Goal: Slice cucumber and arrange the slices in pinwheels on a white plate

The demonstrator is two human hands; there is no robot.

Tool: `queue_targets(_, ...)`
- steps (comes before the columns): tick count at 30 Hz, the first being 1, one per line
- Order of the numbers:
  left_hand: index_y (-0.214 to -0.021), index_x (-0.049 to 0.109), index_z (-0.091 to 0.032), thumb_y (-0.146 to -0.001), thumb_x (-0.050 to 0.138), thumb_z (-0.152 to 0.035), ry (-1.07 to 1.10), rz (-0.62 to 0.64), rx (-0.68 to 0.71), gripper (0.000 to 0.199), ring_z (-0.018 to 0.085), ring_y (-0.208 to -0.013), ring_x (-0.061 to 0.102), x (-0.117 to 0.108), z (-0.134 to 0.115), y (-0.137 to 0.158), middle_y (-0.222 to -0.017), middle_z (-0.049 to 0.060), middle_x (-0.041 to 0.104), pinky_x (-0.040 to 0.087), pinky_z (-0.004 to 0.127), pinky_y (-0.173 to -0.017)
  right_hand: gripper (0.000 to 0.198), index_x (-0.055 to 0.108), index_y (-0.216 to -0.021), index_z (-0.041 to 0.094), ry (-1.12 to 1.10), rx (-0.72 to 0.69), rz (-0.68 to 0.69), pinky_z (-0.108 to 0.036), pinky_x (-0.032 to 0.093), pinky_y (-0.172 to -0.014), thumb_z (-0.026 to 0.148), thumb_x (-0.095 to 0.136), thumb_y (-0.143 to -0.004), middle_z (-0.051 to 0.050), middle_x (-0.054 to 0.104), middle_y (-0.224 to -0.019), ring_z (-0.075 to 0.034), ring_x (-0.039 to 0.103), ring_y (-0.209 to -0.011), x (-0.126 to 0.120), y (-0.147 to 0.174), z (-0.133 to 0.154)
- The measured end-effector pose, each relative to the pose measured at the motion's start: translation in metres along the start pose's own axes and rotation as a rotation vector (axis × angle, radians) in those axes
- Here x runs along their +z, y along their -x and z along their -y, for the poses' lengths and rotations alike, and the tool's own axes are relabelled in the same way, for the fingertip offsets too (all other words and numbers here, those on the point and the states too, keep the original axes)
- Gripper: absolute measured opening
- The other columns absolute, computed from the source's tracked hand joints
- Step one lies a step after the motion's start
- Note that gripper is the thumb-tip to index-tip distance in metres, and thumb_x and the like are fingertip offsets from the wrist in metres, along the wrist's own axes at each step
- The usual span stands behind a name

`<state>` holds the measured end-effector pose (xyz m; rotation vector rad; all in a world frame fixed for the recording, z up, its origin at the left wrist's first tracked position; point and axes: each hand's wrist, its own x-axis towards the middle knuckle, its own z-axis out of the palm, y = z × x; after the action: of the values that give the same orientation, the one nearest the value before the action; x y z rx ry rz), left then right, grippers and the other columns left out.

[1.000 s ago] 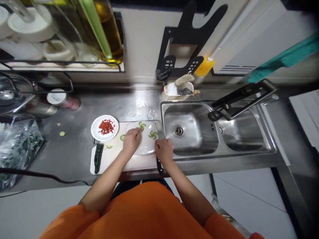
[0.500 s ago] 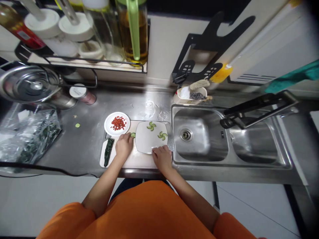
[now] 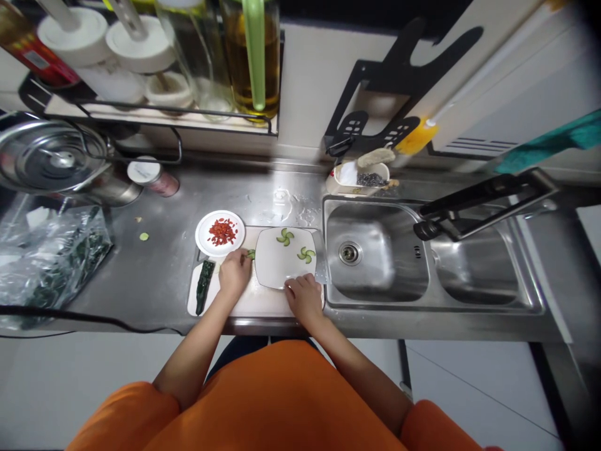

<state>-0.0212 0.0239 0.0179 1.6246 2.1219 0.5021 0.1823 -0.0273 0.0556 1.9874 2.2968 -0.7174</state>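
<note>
Glossy rounded-square plate [image 3: 278, 266], two cucumber pinwheels [image 3: 307, 255] on it, right hand [image 3: 305, 299] half-curled at its near rim, left hand [image 3: 234, 274] no longer over it, half-curled at cucumber slices [image 3: 252, 254] beside the plate, both holds unclear

The cucumber [image 3: 204, 288] by the left edge of the off-white board [image 3: 256, 305] is dark green; pale-green slices [image 3: 284, 237] form pinwheels near the far and right edges of the white plate [image 3: 278, 264]; red pieces [image 3: 223, 232] fleck a white dish [image 3: 201, 240].
</note>
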Motion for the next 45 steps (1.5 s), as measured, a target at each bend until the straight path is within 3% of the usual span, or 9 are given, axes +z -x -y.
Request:
queue_targets(9,-0.079,0.064,-0.019,-0.074,0.061,-0.033,0.273,0.078,-0.071,0.015,0.012,-0.062,0.056,-0.024,-0.002,0.0,-0.068,-0.002,0.064,0.043,0.023,-0.065,0.018,0.068,-0.094,0.022,-0.144,-0.028,-0.02,-0.029,0.031,-0.077,0.028,0.051,-0.089,-0.004,0.064,-0.086,-0.02,0.047,-0.093,-0.001,-0.015,0.004)
queue_targets(14,-0.074,0.062,-0.017,-0.07,0.065,-0.037,0.506,0.273,-0.056,0.02,0.008,-0.053,0.046,-0.032,-0.015,0.009,-0.059,-0.004,0.056,0.036,0.02,-0.053,0.024,0.066,-0.106,0.019,-0.323,-0.171,-0.153,-0.033,0.032,-0.091,0.025,0.049,-0.09,-0.006,0.065,-0.095,-0.019,0.051,-0.094,-0.006,-0.033,0.01)
queue_targets(20,-0.073,0.061,-0.015,-0.066,0.07,-0.04,0.726,0.443,-0.113,0.027,0.007,-0.054,0.042,-0.024,-0.035,0.017,-0.058,-0.005,0.052,0.033,0.02,-0.053,0.018,0.068,-0.097,0.019,-0.419,-0.265,-0.252,-0.037,0.036,-0.087,0.024,0.053,-0.087,-0.006,0.066,-0.09,-0.02,0.052,-0.09,-0.011,-0.039,0.01)
queue_targets(27,-0.075,0.063,-0.015,-0.059,0.075,-0.043,0.876,0.579,-0.201,0.034,0.008,-0.06,0.048,-0.02,-0.042,0.018,-0.067,-0.002,0.059,0.036,0.021,-0.057,0.012,0.067,-0.082,0.021,-0.441,-0.194,-0.257,-0.035,0.037,-0.083,0.024,0.056,-0.085,-0.003,0.066,-0.079,-0.019,0.053,-0.083,-0.01,-0.034,0.002)
queue_targets(30,-0.081,0.064,-0.015,-0.058,0.076,-0.048,0.969,0.628,-0.368,0.042,0.008,-0.06,0.05,-0.021,-0.044,0.017,-0.073,0.0,0.062,0.035,0.02,-0.054,0.013,0.066,-0.079,0.021,-0.506,-0.194,-0.259,-0.035,0.037,-0.084,0.023,0.055,-0.085,-0.001,0.066,-0.077,-0.018,0.054,-0.08,-0.012,-0.032,-0.001)
queue_targets(35,-0.083,0.062,-0.013,-0.066,0.068,-0.056,0.95,0.775,-0.662,0.047,0.006,-0.052,0.05,-0.021,-0.052,0.015,-0.068,0.004,0.063,0.032,0.018,-0.046,0.01,0.066,-0.077,0.021,-0.66,-0.125,-0.285,-0.033,0.039,-0.082,0.024,0.058,-0.082,0.0,0.067,-0.076,-0.017,0.056,-0.08,-0.019,-0.03,-0.004)
queue_targets(38,-0.081,0.061,-0.013,-0.067,0.071,-0.049,1.012,0.813,-0.708,0.04,0.007,-0.053,0.053,-0.017,-0.059,0.014,-0.07,0.005,0.065,0.033,0.017,-0.046,0.008,0.067,-0.076,0.021,-0.724,-0.081,-0.252,-0.031,0.04,-0.08,0.023,0.06,-0.08,0.0,0.067,-0.075,-0.017,0.056,-0.081,-0.021,-0.029,-0.006)
queue_targets(45,-0.079,0.061,-0.013,-0.056,0.078,-0.023,1.073,0.734,-0.709,0.03,0.007,-0.053,0.054,-0.007,-0.061,0.006,-0.06,0.0,0.06,0.034,0.016,-0.047,0.01,0.068,-0.073,0.021,-0.78,0.068,-0.115,-0.026,0.041,-0.074,0.023,0.058,-0.076,-0.001,0.066,-0.074,-0.015,0.056,-0.077,-0.018,-0.027,-0.009)
